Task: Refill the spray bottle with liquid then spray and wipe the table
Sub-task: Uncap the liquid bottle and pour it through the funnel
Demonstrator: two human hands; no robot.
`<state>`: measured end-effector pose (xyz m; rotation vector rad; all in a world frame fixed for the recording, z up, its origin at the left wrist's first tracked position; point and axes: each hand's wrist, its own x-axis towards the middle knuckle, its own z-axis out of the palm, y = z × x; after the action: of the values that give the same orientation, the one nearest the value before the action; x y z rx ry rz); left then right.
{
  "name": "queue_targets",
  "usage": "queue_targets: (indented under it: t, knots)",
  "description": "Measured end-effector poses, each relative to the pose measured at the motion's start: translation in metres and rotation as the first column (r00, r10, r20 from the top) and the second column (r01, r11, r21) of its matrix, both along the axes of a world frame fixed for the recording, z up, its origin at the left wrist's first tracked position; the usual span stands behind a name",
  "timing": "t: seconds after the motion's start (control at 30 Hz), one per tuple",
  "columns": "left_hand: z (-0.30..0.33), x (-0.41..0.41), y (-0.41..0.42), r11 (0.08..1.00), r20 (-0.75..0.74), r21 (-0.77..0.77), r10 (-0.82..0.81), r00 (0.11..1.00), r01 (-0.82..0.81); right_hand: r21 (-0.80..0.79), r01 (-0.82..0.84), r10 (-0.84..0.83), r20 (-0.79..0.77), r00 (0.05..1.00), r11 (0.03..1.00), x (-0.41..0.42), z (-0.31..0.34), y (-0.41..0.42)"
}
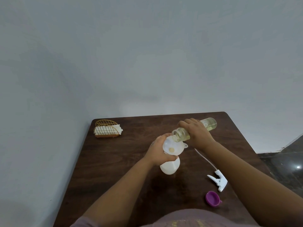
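Observation:
A white spray bottle (170,166) stands in the middle of the dark wooden table (114,161), with a white funnel (173,147) in its neck. My left hand (158,151) grips the bottle's neck just under the funnel. My right hand (196,133) holds a clear bottle of yellowish liquid (209,124), tipped almost flat with its open mouth over the funnel. Liquid runs into the funnel. The white spray head (218,180) with its thin tube lies on the table to the right, off the bottle.
A purple cap (213,198) lies near the front right, beside the spray head. A gold wire holder with white napkins (107,129) stands at the far left corner. A grey wall rises behind the table; dark floor shows at the right.

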<state>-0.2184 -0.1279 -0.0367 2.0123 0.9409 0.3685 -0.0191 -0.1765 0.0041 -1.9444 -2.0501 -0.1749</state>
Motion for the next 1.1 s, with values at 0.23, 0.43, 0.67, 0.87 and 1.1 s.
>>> queue_targets:
  t: [0.23, 0.43, 0.67, 0.87, 1.1]
  knots:
    - [-0.0004, -0.0008, 0.0003, 1.0, 0.015, -0.009, 0.007, 1.0, -0.007, -0.01, 0.001, 0.0, 0.02, 1.0, 1.0, 0.0001, -0.0015, 0.0019]
    - [0.0001, -0.0001, -0.0001, 1.0, 0.016, -0.013, 0.005, 1.0, -0.005, -0.029, 0.003, -0.002, 0.034, 0.999, 1.0, 0.0003, -0.0042, 0.0041]
    - [0.0021, -0.0005, 0.0001, 1.0, 0.031, -0.013, 0.002, 1.0, -0.002, -0.026, -0.002, 0.003, 0.03, 1.0, 1.0, -0.0005, -0.0036, 0.0041]
    - [0.001, -0.0003, 0.0002, 1.0, 0.031, -0.011, 0.004, 1.0, -0.004, -0.025, -0.005, 0.006, 0.025, 1.0, 1.0, 0.0, -0.0033, 0.0042]
    - [-0.0009, -0.0012, 0.0007, 1.0, 0.021, -0.009, 0.001, 1.0, -0.001, -0.03, -0.005, 0.006, 0.021, 1.0, 1.0, -0.0002, -0.003, 0.0036]
